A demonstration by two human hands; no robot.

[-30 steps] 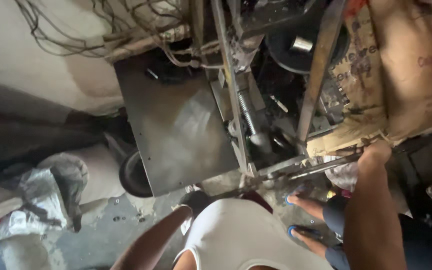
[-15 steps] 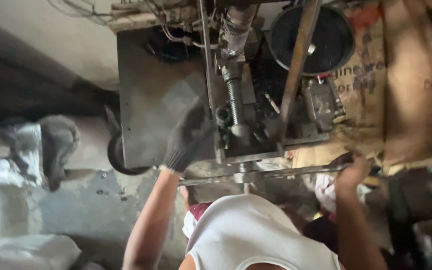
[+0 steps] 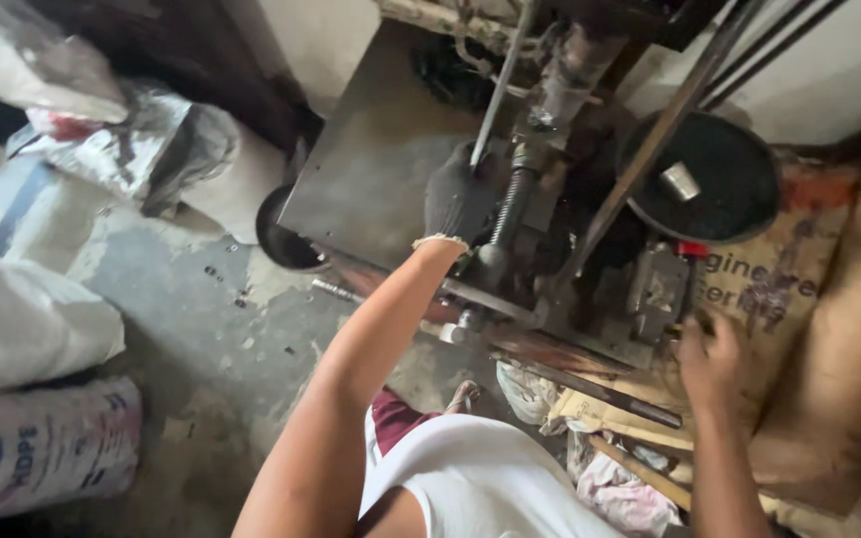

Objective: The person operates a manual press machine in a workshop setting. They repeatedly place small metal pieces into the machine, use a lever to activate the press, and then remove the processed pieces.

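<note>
My left hand (image 3: 458, 197) wears a dark glove with a pale cuff and is stretched out over a greasy metal machine (image 3: 381, 169). Its fingers close around the lower end of a thin metal rod (image 3: 500, 85), right beside a threaded shaft (image 3: 508, 207). My right hand (image 3: 708, 357) is bare, its fingers curled on the machine's frame (image 3: 590, 359) at the lower right, next to a burlap sack (image 3: 829, 329). My white shirt fills the bottom middle of the view.
A black round wheel (image 3: 724, 204) with a small metal cylinder (image 3: 682, 181) sits at the machine's right, crossed by a slanted bar (image 3: 650, 149). A dark pan (image 3: 286, 237) lies on the concrete floor. White sacks (image 3: 22, 319) and crumpled bags (image 3: 122, 139) are piled on the left.
My gloved left hand rose from near my body up onto the machine and has settled at the thin rod. My right hand stayed on the frame's right side. The view shifted left.
</note>
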